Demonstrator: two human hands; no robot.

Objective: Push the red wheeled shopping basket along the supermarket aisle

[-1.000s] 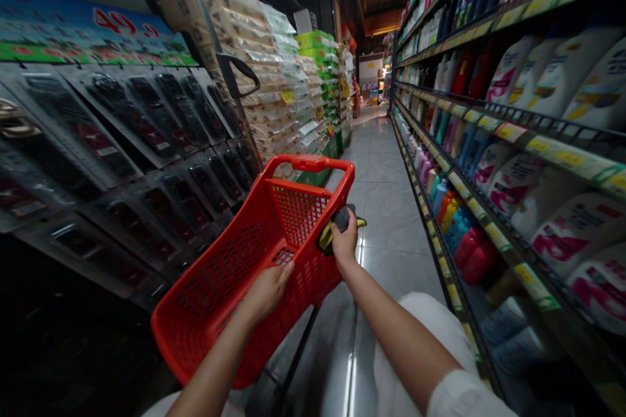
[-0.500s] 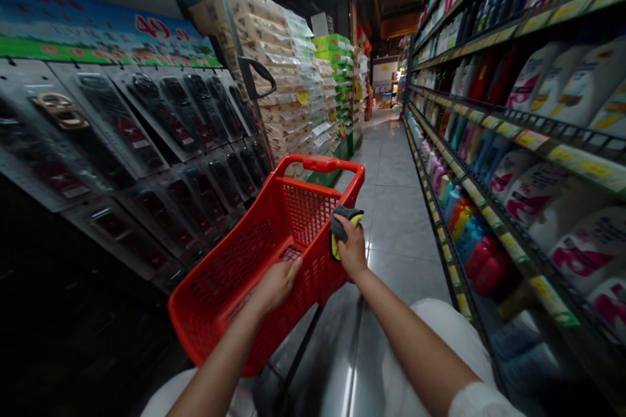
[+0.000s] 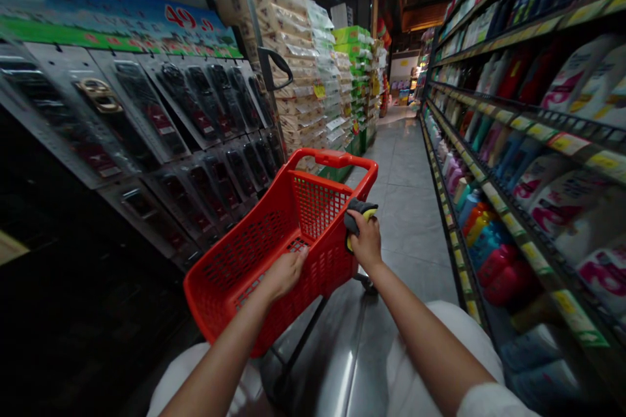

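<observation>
Red plastic is making up the cart [image 3: 330,268], which is standing on the shiny grey floor [image 3: 408,208] in front of the person. The right hand [image 3: 368,239] is squeezing a grey and yellow cloth [image 3: 351,223] by the cart's side, near the handle [image 3: 337,159]. The left hand [image 3: 287,272] is resting at the cart's near side; I am not able to tell if it is gripping. Bottles [image 3: 491,266] are filling the shelves [image 3: 542,132] on the right, and packed belts [image 3: 139,101] are hanging on the left.
</observation>
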